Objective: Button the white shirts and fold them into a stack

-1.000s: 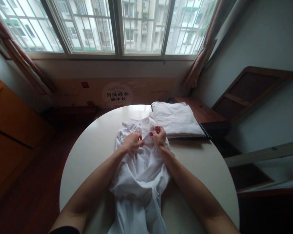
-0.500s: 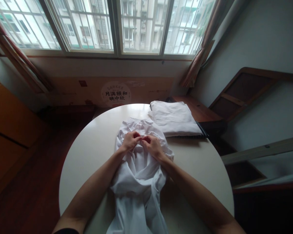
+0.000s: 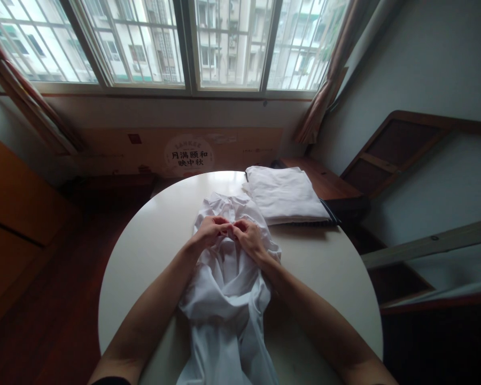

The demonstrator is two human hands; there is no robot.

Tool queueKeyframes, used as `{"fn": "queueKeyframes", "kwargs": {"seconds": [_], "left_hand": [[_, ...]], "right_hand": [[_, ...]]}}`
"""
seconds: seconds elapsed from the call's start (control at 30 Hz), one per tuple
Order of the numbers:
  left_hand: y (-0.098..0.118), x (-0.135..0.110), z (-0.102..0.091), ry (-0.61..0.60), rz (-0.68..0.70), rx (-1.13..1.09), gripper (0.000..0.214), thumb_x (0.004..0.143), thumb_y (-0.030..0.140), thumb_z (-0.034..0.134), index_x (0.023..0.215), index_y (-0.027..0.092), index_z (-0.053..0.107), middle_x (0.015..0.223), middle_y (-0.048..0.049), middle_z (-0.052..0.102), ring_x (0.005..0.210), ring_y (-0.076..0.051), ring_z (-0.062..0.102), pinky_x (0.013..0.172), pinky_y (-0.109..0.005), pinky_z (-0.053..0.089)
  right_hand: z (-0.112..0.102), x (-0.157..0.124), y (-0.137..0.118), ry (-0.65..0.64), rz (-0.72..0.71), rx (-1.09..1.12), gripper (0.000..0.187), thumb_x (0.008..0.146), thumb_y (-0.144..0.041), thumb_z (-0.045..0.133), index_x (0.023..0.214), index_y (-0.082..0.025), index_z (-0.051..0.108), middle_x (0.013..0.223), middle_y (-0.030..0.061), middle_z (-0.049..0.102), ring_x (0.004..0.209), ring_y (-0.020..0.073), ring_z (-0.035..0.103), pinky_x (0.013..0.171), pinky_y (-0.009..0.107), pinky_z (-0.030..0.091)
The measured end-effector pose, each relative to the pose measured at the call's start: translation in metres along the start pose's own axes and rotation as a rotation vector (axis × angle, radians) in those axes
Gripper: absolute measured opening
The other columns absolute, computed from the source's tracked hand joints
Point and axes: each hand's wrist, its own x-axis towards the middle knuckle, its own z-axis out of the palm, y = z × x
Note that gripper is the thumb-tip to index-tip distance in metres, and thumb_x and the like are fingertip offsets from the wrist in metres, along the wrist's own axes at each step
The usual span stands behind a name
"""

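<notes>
A white shirt (image 3: 228, 299) lies rumpled over the middle of the round white table (image 3: 140, 299), its collar end toward the window and its lower part hanging toward me. My left hand (image 3: 213, 231) pinches the cloth along the front of the shirt, thumb and fingers together. Right beside it, fingertips nearly touching, my right hand (image 3: 246, 235) pinches the same strip of fabric. Whatever small part sits between the fingertips, such as a button, is too small to make out.
A folded white cloth stack (image 3: 286, 195) with a dark layer beneath lies at the table's back right. Behind the table stands a printed cardboard panel (image 3: 232, 155) under the window. A brown wooden cabinet (image 3: 328, 184) is beyond the right rim.
Both hands stay at the same place on the shirt, with small finger and wrist shifts; my left hand has turned slightly. The view has moved a little.
</notes>
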Motion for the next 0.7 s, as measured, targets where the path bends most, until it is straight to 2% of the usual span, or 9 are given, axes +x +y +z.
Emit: {"fn": "queueKeyframes", "kwargs": {"seconds": [0.17, 0.23, 0.3, 0.43, 0.53, 0.6, 0.7], "left_hand": [[-0.005, 0.004, -0.001, -0.010, -0.034, 0.011, 0.017, 0.063, 0.026, 0.071, 0.070, 0.012, 0.064, 0.052, 0.0023, 0.055, 0.040, -0.005, 0.042, 0.039, -0.018, 0.027], [-0.007, 0.005, 0.002, 0.010, 0.032, 0.055, 0.014, 0.065, 0.025, 0.068, 0.068, 0.012, 0.063, 0.053, 0.0019, 0.056, 0.042, -0.006, 0.045, 0.041, -0.018, 0.031], [-0.007, 0.004, 0.006, 0.053, 0.154, 0.160, 0.011, 0.067, 0.024, 0.066, 0.067, 0.013, 0.064, 0.058, 0.0003, 0.060, 0.049, -0.008, 0.052, 0.046, -0.019, 0.038], [-0.004, 0.000, 0.012, 0.097, 0.345, 0.339, 0.011, 0.071, 0.024, 0.063, 0.071, 0.015, 0.069, 0.067, -0.0014, 0.066, 0.061, -0.012, 0.059, 0.058, -0.022, 0.045], [-0.006, 0.001, 0.011, 0.038, 0.348, 0.274, 0.016, 0.075, 0.026, 0.059, 0.079, 0.015, 0.070, 0.072, -0.0026, 0.068, 0.062, -0.012, 0.059, 0.060, -0.023, 0.047], [-0.008, 0.002, 0.011, 0.013, 0.335, 0.259, 0.018, 0.076, 0.026, 0.058, 0.085, 0.014, 0.069, 0.075, -0.0034, 0.068, 0.063, -0.012, 0.060, 0.060, -0.023, 0.048], [-0.011, 0.001, 0.012, 0.068, 0.358, 0.423, 0.015, 0.074, 0.022, 0.059, 0.084, 0.014, 0.068, 0.076, -0.0038, 0.068, 0.066, -0.013, 0.061, 0.062, -0.023, 0.047]], "right_hand": [[0.001, 0.001, 0.002, 0.049, -0.033, -0.143, 0.015, 0.078, -0.025, 0.057, 0.071, -0.019, 0.069, 0.073, 0.0031, 0.069, 0.063, 0.0157, 0.060, 0.065, 0.027, 0.044], [0.002, 0.002, 0.003, 0.071, -0.020, -0.179, 0.014, 0.077, -0.025, 0.058, 0.070, -0.019, 0.069, 0.073, 0.0038, 0.069, 0.064, 0.0166, 0.060, 0.065, 0.028, 0.044], [0.002, 0.002, 0.004, 0.099, 0.006, -0.181, 0.013, 0.075, -0.025, 0.059, 0.071, -0.019, 0.069, 0.073, 0.0042, 0.069, 0.065, 0.0176, 0.061, 0.065, 0.029, 0.045], [0.003, 0.003, 0.010, 0.070, 0.059, 0.018, 0.015, 0.076, -0.026, 0.056, 0.071, -0.021, 0.069, 0.069, 0.0018, 0.068, 0.062, 0.0163, 0.060, 0.060, 0.027, 0.046], [0.003, 0.004, 0.014, 0.006, 0.123, 0.204, 0.017, 0.076, -0.028, 0.053, 0.074, -0.020, 0.068, 0.066, 0.0004, 0.066, 0.055, 0.0141, 0.058, 0.052, 0.024, 0.045], [0.002, 0.005, 0.016, -0.008, 0.134, 0.251, 0.018, 0.075, -0.029, 0.053, 0.077, -0.019, 0.068, 0.069, 0.0009, 0.067, 0.056, 0.0136, 0.058, 0.051, 0.023, 0.045], [0.001, 0.006, 0.017, -0.034, 0.133, 0.236, 0.019, 0.076, -0.030, 0.052, 0.075, -0.019, 0.067, 0.072, 0.0016, 0.067, 0.059, 0.0133, 0.059, 0.053, 0.022, 0.046]]}}
